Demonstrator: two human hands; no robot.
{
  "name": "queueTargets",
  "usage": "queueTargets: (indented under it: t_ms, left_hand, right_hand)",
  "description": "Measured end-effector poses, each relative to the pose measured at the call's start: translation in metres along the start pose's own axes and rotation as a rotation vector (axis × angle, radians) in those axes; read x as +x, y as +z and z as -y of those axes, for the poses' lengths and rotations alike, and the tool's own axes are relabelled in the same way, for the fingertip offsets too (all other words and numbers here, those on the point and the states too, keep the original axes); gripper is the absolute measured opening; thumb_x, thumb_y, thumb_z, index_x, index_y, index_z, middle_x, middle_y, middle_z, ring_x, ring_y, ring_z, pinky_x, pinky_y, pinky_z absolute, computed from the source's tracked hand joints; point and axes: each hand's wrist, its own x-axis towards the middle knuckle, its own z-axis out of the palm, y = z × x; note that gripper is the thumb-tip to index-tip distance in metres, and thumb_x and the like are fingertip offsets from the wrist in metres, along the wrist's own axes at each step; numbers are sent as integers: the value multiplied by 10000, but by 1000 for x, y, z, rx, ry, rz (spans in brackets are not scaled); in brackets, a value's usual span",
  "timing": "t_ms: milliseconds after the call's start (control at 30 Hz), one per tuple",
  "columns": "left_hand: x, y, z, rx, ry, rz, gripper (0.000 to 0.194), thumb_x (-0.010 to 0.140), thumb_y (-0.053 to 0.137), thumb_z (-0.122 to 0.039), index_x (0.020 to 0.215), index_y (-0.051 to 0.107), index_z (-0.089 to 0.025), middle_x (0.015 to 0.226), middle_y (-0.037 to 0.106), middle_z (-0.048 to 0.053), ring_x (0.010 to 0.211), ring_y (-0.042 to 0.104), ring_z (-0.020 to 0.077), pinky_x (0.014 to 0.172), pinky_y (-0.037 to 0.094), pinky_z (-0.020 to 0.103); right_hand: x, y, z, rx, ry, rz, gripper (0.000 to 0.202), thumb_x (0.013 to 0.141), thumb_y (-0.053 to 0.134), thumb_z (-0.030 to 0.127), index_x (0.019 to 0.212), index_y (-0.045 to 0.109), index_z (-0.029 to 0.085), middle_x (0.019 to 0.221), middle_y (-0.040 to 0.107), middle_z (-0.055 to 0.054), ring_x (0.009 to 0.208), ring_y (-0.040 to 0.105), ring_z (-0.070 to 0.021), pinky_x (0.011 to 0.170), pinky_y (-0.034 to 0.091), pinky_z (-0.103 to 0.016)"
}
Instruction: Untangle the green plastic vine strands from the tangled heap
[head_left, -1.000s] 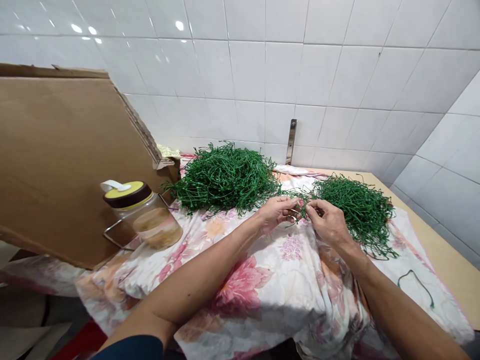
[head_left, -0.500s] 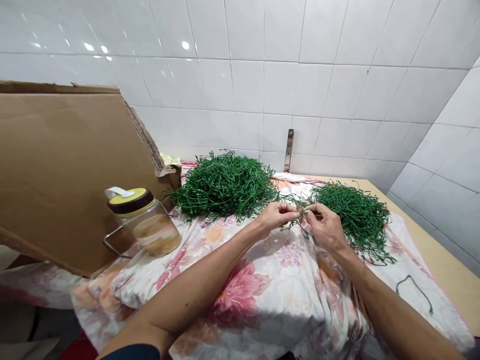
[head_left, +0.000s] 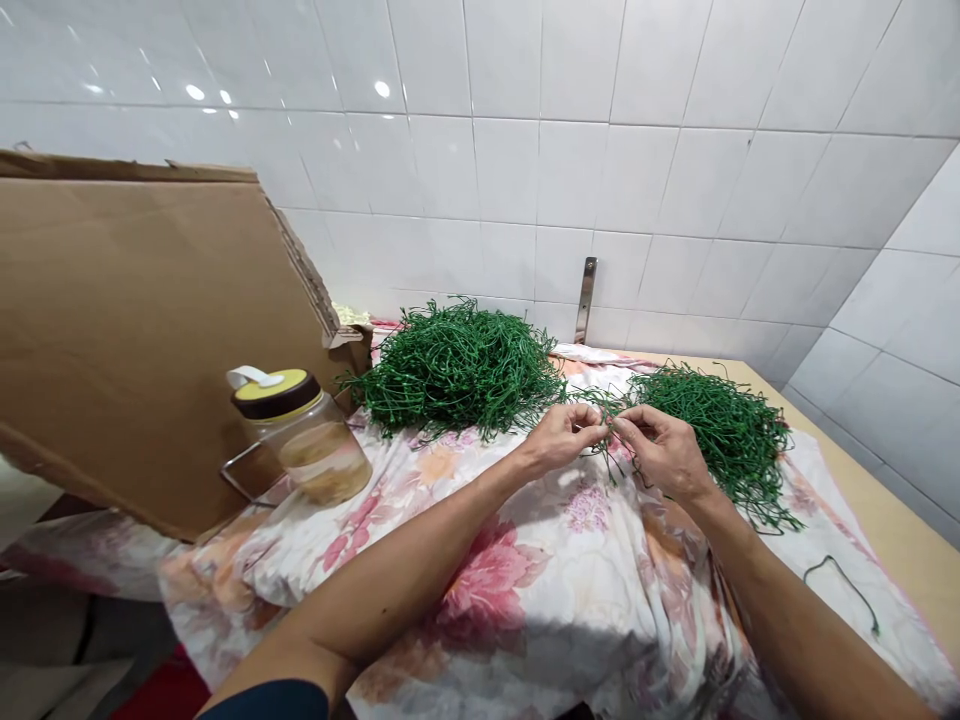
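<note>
Thin, curly green strands hang above the floral cloth, in front of 2 tangled piles; left hand and right hand are pinched nearly closed on them.

We face white tiled walls that meet in a corner at right. Light glints brightly at upper left. We see a pale worktop below.
</note>
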Motion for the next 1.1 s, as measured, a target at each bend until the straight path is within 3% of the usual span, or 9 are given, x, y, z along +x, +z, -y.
queueTargets:
  t_ms: [133, 400, 533, 667, 800, 900, 1000, 1100]
  left_hand:
    - [2, 3, 6, -100, 23, 41, 368, 753, 775, -452, 760, 585, -137, 771, 641, 45, 711, 558, 125, 677, 390, 253]
    - [5, 3, 16, -66, -7, 41, 374, 775, 736, -489, 775, 595, -143, 682, 547, -15, 618, 447, 95, 611, 319, 238]
    - [3, 1, 15, 149, 50, 0, 338, 857, 661, -467, 758, 601, -150, 660, 518, -23, 608, 419, 103, 592, 298, 249]
    - [-3, 1, 9, 386, 168, -100, 269, 907, 620, -396, 779, 631, -160, 723, 589, 2, 682, 492, 133, 662, 353, 263]
    - [-6, 2, 4, 530, 282, -154, 139, 905, 624, -284, 826, 662, -177, 809, 653, 35, 777, 552, 170, 752, 392, 283]
    - [-6, 3, 7, 604, 370, -148, 144, 930, 608, -272, 830, 663, -185, 813, 662, 52, 801, 554, 186, 779, 397, 300]
    - [-4, 2, 14, 675, 448, -148, 141, 949, 601, -270, 855, 666, -187, 831, 673, 60, 815, 551, 194, 799, 410, 315]
    - [-3, 1, 20, 748, 513, -156, 104, 953, 595, -228, 895, 665, -177, 872, 693, 64, 845, 561, 198, 820, 434, 330]
  right_hand:
    - [1, -4, -1, 23, 16, 37, 292, 911, 642, 452, 826, 734, 188, 768, 717, -37, 647, 600, -166, 623, 468, -271]
    - [4, -8, -3, 68, 60, 106, 307, 888, 659, 479, 838, 743, 189, 750, 708, -32, 666, 594, -176, 631, 458, -279]
    - [4, -10, -6, 25, 97, 116, 312, 889, 653, 475, 819, 744, 185, 754, 712, -34, 674, 591, -175, 644, 445, -283]
    - [5, -14, -10, 11, 118, 184, 346, 891, 644, 505, 795, 724, 182, 709, 674, -18, 628, 553, -158, 594, 415, -271]
    - [7, -16, -10, 133, 183, 301, 452, 901, 609, 592, 753, 693, 173, 719, 671, -24, 602, 552, -143, 554, 420, -257]
    - [7, -12, -11, 256, 301, 323, 527, 890, 591, 671, 774, 671, 163, 732, 676, -40, 591, 565, -135, 530, 441, -252]
    - [5, -7, -14, 285, 388, 356, 558, 860, 605, 720, 772, 619, 169, 654, 614, -9, 473, 505, -104, 425, 394, -233]
    - [4, -4, -15, 233, 356, 361, 533, 814, 680, 701, 731, 549, 191, 558, 510, 47, 379, 453, -87, 362, 336, -218]
